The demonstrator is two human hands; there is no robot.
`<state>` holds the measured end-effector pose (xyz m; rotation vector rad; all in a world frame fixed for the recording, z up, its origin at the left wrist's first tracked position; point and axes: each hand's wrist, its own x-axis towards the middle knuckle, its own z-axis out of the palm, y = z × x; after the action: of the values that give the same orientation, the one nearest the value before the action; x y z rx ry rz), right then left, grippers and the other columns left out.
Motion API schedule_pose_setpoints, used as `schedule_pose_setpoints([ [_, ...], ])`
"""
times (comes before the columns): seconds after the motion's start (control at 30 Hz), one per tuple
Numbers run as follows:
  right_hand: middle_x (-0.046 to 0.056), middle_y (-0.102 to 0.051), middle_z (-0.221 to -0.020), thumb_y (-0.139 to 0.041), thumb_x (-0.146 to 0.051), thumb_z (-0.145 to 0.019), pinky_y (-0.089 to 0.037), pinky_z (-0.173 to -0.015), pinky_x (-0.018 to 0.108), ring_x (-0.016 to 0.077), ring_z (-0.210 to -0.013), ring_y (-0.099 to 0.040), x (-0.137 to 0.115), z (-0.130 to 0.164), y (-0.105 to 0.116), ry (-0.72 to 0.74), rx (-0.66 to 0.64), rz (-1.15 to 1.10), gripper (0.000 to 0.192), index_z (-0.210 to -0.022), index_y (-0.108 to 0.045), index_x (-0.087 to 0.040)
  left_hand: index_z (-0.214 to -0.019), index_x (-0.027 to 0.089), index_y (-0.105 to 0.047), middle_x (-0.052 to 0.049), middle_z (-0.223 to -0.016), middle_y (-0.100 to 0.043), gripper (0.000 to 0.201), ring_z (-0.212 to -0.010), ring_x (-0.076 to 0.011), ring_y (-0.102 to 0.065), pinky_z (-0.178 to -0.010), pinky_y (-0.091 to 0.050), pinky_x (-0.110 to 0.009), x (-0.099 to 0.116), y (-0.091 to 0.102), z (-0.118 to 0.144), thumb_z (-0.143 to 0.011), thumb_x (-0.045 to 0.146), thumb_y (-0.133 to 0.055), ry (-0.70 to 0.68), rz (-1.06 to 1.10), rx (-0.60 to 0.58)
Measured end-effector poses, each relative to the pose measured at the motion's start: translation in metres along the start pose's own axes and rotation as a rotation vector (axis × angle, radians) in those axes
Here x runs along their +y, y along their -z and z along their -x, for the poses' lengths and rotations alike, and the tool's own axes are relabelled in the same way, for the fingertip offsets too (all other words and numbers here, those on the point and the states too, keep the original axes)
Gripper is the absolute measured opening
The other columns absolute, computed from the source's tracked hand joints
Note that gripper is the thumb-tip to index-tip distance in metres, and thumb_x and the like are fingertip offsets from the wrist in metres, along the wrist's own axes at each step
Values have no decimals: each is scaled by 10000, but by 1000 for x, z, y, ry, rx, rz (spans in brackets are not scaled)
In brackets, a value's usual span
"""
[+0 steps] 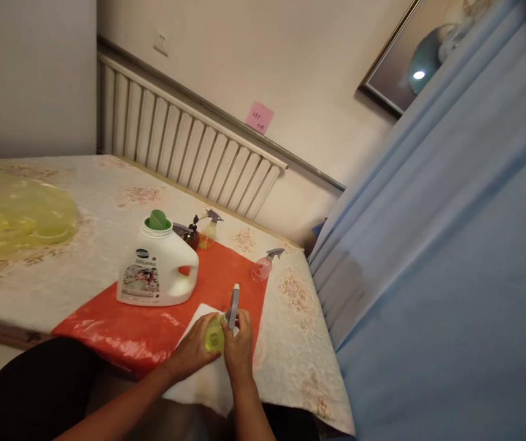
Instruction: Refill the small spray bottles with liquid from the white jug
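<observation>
A small yellow-green spray bottle [214, 335] stands on a white cloth [208, 386] near the table's front edge. My left hand [195, 350] wraps around the bottle's body. My right hand [239, 344] grips its grey trigger head [234, 304] at the neck. Both hands meet over the cloth, which lies partly on a red plastic sheet [143, 334].
A white detergent jug [156, 267] with a green cap stands on the red sheet. Behind it are a dark pump bottle [191, 234], a yellowish spray bottle [208, 231] and a pink spray bottle [263, 264]. Yellow plastic [15, 214] lies far left. A blue curtain [451, 257] hangs right.
</observation>
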<state>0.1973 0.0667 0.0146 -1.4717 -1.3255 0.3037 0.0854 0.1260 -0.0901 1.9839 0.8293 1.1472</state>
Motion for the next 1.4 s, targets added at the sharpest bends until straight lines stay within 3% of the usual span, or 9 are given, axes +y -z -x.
schedule_pose_setpoints([
  [0.43,64,-690,-1087,-554,-204,-843,-489,-892,357,227,-983,-639,8,-11,11,5,-134,-119,318,-1147,-646,-203,-1330,239,-380,-98,-1315,-535,755,-1236,-293,-519,-1073,-430,-460,6,3,0,-645,132,-682,7,-9,4],
  [0.83,43,-705,-974,-587,-178,-803,-489,-831,329,214,-900,-640,8,-11,14,-41,-192,-116,227,-1015,-666,-200,-1330,230,-384,-106,-1302,-535,747,-1233,-297,-523,-1068,-434,-470,7,3,1,-649,150,-682,21,-14,4],
  [1.03,18,-689,-904,-608,-168,-788,-488,-791,304,191,-839,-634,6,-9,15,-24,-180,-132,153,-935,-632,-204,-1340,248,-364,-110,-1329,-510,776,-1262,-311,-496,-1097,-403,-509,5,2,2,-642,128,-683,20,-15,2],
  [1.4,5,-643,-854,-660,-231,-751,-479,-764,291,186,-811,-603,9,-10,9,22,-142,-112,103,-852,-659,-210,-1329,231,-394,-108,-1306,-532,719,-1238,-298,-516,-1075,-430,-475,7,3,2,-674,165,-683,15,-8,5],
])
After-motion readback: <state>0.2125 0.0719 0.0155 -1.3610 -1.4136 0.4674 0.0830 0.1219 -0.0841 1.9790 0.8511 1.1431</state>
